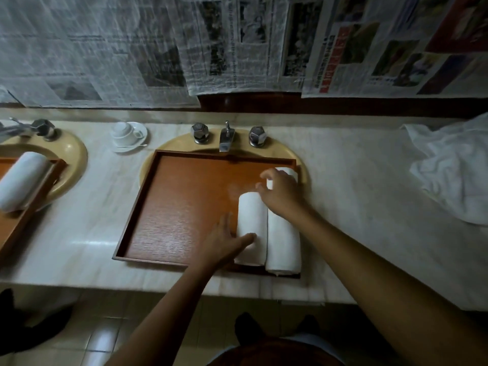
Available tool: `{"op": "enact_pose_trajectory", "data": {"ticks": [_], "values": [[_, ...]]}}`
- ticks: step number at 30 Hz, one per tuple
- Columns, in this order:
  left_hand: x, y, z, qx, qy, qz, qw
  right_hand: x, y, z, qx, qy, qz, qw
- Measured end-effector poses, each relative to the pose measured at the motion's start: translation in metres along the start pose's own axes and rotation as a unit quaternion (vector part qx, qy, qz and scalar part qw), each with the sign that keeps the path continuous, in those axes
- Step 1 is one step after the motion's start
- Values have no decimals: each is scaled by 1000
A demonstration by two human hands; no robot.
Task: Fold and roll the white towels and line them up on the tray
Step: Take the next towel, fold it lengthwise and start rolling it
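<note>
Left roll, right roll: touching, at right of tray. Left hand flat-fingered against left roll; right hand bent over far ends, grip unclear. Best: press snug, ends level.

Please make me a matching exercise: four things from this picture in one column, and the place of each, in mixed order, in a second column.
1 cup
2 loose towels
3 faucet
4 long roll

a far right of the counter
b on the tray, under the right hand
c on a saucer, left of the tray
d behind the tray's far edge

Pairs: 1-c; 2-a; 3-d; 4-b
</note>
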State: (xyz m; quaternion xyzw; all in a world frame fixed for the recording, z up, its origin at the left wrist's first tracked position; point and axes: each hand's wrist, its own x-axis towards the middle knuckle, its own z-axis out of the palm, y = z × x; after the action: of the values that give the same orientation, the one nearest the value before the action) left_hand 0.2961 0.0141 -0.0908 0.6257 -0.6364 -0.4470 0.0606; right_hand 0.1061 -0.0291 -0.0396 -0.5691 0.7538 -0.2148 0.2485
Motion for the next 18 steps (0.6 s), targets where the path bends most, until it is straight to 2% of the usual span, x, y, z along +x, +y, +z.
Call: {"op": "enact_pose_trajectory", "data": {"ticks": [3, 6, 9, 13, 18], "values": [[7, 9, 0, -15, -25, 22, 999, -34, 40, -16, 99, 39, 89, 990], [17, 14, 3, -15, -50, 27, 998, -68, 68, -14, 132, -37, 167, 976], [23, 13, 1, -43, -70, 27, 996, -93, 76, -3, 155, -98, 177, 967], [22, 0, -3, -122, -113, 59, 984, -100, 75, 4, 158, -78, 173, 969], [17, 0, 2, -167, -129, 76, 975, -97, 74, 14, 111, -61, 182, 975]]}}
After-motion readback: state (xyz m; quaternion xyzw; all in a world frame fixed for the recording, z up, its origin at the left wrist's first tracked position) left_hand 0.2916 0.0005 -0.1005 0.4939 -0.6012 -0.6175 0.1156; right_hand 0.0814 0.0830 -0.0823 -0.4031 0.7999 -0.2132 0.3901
